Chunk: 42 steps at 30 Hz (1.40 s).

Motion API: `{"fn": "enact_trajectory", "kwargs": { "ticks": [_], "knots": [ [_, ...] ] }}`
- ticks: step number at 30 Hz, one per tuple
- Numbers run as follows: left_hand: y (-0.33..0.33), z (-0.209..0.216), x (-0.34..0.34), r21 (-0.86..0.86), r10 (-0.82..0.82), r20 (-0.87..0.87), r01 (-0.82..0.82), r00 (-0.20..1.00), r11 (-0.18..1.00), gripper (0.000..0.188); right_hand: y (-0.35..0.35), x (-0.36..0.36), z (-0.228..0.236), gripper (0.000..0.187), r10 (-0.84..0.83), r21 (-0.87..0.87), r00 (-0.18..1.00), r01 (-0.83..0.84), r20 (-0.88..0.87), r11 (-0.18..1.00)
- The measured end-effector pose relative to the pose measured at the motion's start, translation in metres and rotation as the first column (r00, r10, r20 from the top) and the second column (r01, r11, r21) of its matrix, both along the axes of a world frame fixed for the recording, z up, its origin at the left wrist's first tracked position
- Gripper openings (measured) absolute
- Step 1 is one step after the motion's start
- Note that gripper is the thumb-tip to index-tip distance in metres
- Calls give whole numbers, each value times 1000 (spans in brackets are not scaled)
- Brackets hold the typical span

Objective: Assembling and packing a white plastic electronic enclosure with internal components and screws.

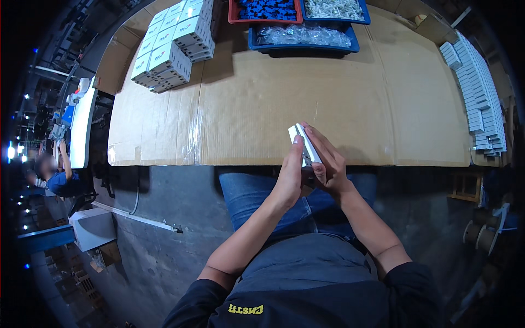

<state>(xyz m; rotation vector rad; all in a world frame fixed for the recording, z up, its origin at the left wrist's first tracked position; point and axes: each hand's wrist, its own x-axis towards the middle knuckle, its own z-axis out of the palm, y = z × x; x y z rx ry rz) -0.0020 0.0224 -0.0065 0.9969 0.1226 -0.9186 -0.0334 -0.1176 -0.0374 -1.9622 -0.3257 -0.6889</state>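
Observation:
Between my hands, just over the table's near edge, is a slim white box-shaped piece [307, 147]. It stands tilted, with a few small dark marks or openings near its lower end; its exact kind cannot be made out. My left hand [291, 174] grips it from the left, thumb lying along its upper side. From the right, my right hand [329, 164] closes on it, with the fingers stretched along its far side and the thumb near its lower end. The palms hide part of the piece.
Stacked white boxes [164, 57] stand at the back left of the cardboard-covered table [273, 109]. At the back are a red bin [265, 22] of blue parts and blue bins [303, 48] of clear and whitish pieces. White blocks [481, 98] line the right side. A person [60, 177] works far left.

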Motion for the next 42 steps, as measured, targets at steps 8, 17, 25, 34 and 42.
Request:
{"fn": "enact_trajectory", "kwargs": {
  "ticks": [8,17,25,34,42],
  "knots": [
    [-4,9,6,-42,161,40,-159,986,986,74,3,7,11,71,93,386,987,-35,-131,922],
    [10,-23,20,52,54,912,-245,406,968,84,6,-8,41,52,396,721,712,222,-580,656],
    [7,-15,15,1,150,946,-464,287,886,82,42,-11,51,49,383,826,809,207,-446,524],
    [8,-21,16,-19,169,940,-451,295,892,83,61,-9,51,56,240,802,846,307,-477,513],
    [12,-30,22,-39,185,949,-489,255,871,101,69,-8,54,57,215,755,833,313,-509,577]
  ]
}}
